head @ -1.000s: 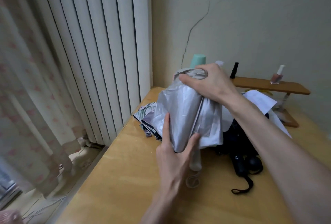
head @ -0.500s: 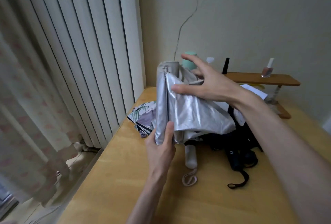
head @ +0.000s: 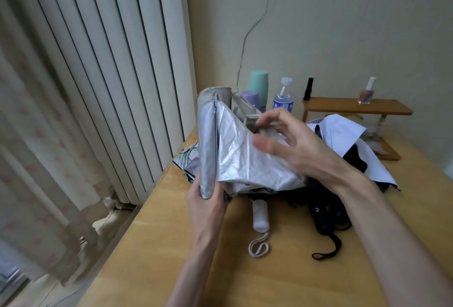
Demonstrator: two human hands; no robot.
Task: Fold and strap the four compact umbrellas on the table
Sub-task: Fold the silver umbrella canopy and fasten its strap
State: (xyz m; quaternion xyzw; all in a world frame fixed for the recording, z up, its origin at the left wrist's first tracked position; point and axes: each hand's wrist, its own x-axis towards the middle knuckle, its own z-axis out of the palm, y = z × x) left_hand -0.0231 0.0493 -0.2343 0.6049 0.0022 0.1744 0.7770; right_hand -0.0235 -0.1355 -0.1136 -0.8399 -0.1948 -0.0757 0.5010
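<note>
The compact silver umbrella [head: 245, 159] of shiny cloth stands nearly upright over the back left part of the yellow wooden desk [head: 269, 277]. It is only half gathered: one panel is pressed into a narrow flat pleat on the left, and the rest hangs loose to the right. The left hand [head: 208, 206] grips the lower end of that pleat, with the fingers curled round it. The right hand [head: 294, 144] is over the loose cloth, fingers spread and half bent, thumb apart. Its fingertips are at the beige edge, but because of the blur I cannot tell if they hold any cloth.

I judge the step to be laying the panels one upon another. To do it well, the left hand should not loosen, or the finished pleat may spring open. The right hand should take the next panel by its outer edge, pull it tight along the rib and fold it over the first in the same direction. Only then comes the strap. The black umbrella [head: 323, 218], the flower-printed umbrella [head: 186, 162] and the white-and-dark umbrella [head: 343, 132] lie on the desk behind.
</note>
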